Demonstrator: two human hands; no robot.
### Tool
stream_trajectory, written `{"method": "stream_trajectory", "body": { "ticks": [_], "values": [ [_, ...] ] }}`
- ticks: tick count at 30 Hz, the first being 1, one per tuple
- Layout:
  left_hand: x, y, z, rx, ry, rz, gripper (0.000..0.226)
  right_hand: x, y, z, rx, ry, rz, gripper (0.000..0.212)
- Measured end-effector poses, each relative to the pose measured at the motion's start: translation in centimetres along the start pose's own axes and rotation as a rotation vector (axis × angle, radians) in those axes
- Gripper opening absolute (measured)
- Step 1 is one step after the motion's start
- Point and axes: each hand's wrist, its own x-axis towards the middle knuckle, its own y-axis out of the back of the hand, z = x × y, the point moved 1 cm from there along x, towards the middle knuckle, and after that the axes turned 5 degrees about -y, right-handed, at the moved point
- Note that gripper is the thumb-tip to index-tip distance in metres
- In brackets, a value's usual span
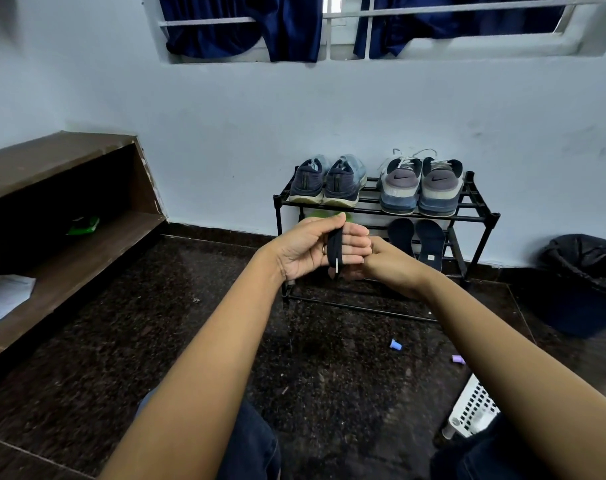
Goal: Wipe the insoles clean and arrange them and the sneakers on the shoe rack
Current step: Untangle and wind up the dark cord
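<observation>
Lace (pixel 335 249) loops round fingers of the left hand (pixel 308 249), thumb pinning it; the right hand (pixel 390 263) hides its grip, closed or not. Sneakers (pixel 400 188) top the rack (pixel 495 215), centre right of frame, insoles (pixel 429 242) beneath. Snug, even turns would hold best.

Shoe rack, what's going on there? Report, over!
Left hand gripping dark narrow strip, maybe an insole edge-on; right hand behind, grip hidden. Black metal shoe rack: two sneaker pairs on top, two dark flat insoles below. Nothing blocking it.
</observation>
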Motion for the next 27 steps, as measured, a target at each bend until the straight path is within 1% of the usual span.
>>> {"method": "stream_trajectory", "body": {
  "ticks": [3, 4, 8, 12, 14, 16, 19, 22, 27],
  "values": [
    [0.1, 0.2, 0.1, -0.034, -0.049, 0.031, 0.040, 0.1, -0.6, -0.1, 0.142, -0.022, -0.060, 0.019],
    [0.2, 0.3, 0.2, -0.051, -0.071, 0.047, 0.039, 0.0, -0.7, -0.3, 0.151, -0.020, -0.083, 0.018],
    [0.5, 0.9, 0.5, -0.084, -0.138, 0.096, 0.041, -0.4, -0.8, -0.6, 0.124, 0.025, -0.129, 0.031],
    [0.9, 1.4, 0.4, -0.088, -0.175, 0.113, 0.042, -0.6, -0.5, -0.9, 0.030, 0.025, -0.159, 0.024],
    [1.0, 1.6, 0.4, -0.073, -0.184, 0.125, 0.042, -0.8, -0.3, -1.3, 0.042, 0.007, -0.179, 0.023],
    [1.1, 1.9, 0.4, -0.043, -0.173, 0.136, 0.040, -1.3, 0.1, -1.8, 0.109, 0.004, -0.179, 0.022],
    [0.9, 1.9, 0.1, 0.091, -0.120, 0.129, 0.036, -1.8, 0.6, -2.7, 0.211, 0.026, -0.144, 0.022],
    [0.8, 1.3, -0.4, 0.166, -0.054, 0.090, 0.032, -2.1, 1.0, -3.3, 0.298, 0.043, -0.081, 0.024],
    [0.7, 0.6, -0.9, 0.236, 0.056, -0.016, 0.035, -1.9, 1.7, -3.6, 0.449, 0.104, 0.000, 0.025]
  ]
}}
